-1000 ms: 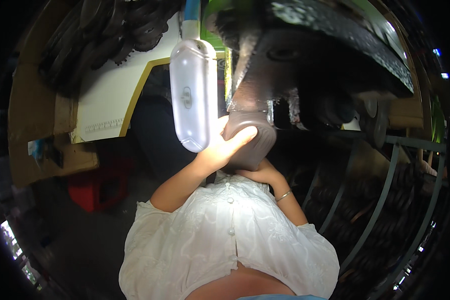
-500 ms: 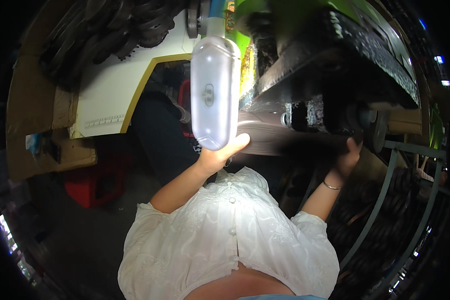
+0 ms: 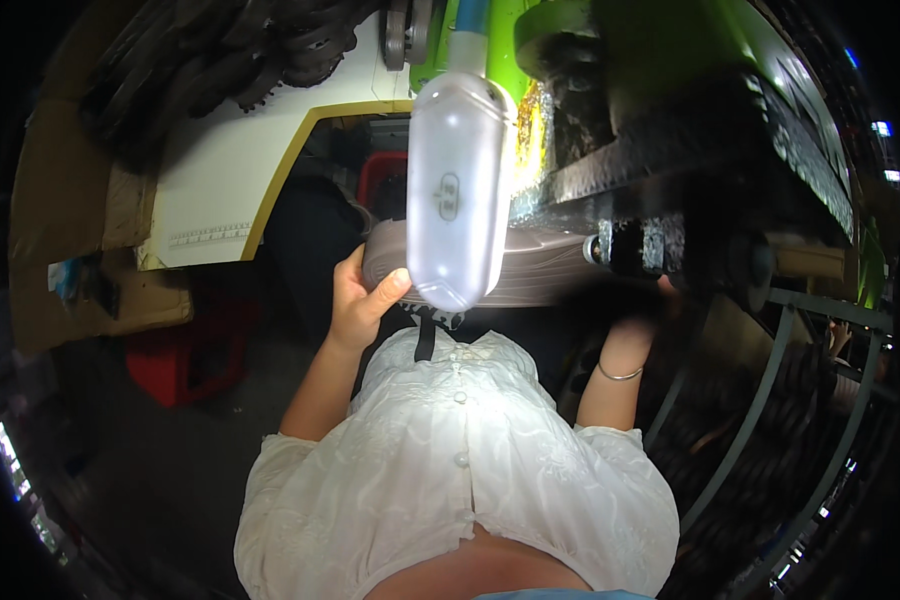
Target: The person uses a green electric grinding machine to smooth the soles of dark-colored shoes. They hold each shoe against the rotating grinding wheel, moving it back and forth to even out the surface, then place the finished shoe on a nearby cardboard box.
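So the brownish sole is held up off to the right of the white tabletop's near right corner, long axis running side to side. Left hand's grip is closed on its left end, thumb in front, so the sole stretches rightward from there along the black machine. Right hand's near the shadowed end; can't tell if that grip's closed.
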Motion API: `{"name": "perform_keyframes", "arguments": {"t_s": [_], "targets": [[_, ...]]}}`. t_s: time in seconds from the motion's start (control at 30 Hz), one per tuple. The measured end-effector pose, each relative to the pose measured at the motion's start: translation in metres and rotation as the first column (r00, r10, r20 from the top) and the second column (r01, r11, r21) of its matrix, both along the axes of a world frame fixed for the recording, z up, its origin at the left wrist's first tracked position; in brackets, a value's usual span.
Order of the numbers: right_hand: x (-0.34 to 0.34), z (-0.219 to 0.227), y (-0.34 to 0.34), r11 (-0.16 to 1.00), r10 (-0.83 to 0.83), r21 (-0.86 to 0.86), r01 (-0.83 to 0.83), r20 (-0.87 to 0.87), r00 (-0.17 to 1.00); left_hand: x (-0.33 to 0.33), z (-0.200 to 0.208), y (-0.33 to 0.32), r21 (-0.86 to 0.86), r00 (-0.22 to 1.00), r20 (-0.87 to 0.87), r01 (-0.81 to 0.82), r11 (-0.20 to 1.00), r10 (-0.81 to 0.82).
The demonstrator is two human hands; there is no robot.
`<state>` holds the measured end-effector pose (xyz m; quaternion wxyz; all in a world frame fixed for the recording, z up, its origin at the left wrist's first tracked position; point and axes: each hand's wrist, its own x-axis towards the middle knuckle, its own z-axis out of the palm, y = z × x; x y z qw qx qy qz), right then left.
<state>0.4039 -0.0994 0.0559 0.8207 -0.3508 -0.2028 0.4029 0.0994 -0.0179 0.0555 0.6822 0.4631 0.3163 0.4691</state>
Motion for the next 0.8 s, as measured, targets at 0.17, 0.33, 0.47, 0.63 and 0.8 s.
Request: {"name": "perform_keyframes", "arguments": {"t_s": [0.17,0.33,0.47,0.63,0.8], "targets": [[-0.029,0.001,0.013,0.991,0.127,0.055,-0.119,-0.179,0.976,-0.016,0.001,0.002,-0.053,0.999,-0.033,-0.032,0.998,0.031],[-0.066,-0.012,0.019,0.954,0.299,0.119,-0.275,-0.434,0.85,-0.054,-0.002,-0.004,-0.094,0.996,-0.067,-0.065,0.993,0.059],[-0.086,-0.026,0.02,0.938,0.333,0.108,-0.328,-0.534,0.777,-0.077,-0.004,-0.01,-0.132,0.997,-0.066,-0.042,0.99,0.033],[-0.114,-0.023,0.029,0.938,0.287,-0.062,-0.341,-0.413,0.864,-0.112,-0.02,-0.015,-0.216,0.998,-0.046,-0.047,0.975,0.038],[-0.113,-0.023,0.035,0.907,0.411,0.066,-0.416,-0.356,0.839,-0.114,-0.04,-0.013,-0.235,0.985,-0.163,0.012,0.972,-0.051]]}}
